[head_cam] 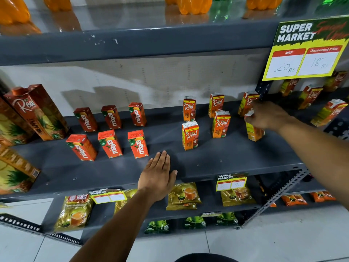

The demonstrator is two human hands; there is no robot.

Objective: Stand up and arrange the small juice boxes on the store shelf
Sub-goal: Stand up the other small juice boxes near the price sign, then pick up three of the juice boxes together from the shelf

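Several small red Maaza juice boxes (110,143) stand upright in two rows on the left part of the dark grey shelf (217,159). To their right, small orange Real juice boxes (190,135) stand upright in two rows. My right hand (268,115) grips the top of the front right Real box (255,132), which stands on the shelf, tilted a little. Another Real box (246,103) stands just behind it. My left hand (158,176) lies flat, fingers together, on the shelf's front edge, holding nothing.
Tall Real pineapple cartons (37,112) stand and lie at the far left. A yellow price sign (306,52) hangs above right. More juice boxes (329,112) fill the neighbouring bay. Tea packets (184,195) lie on the shelf below. Orange bottles (194,4) stand above.
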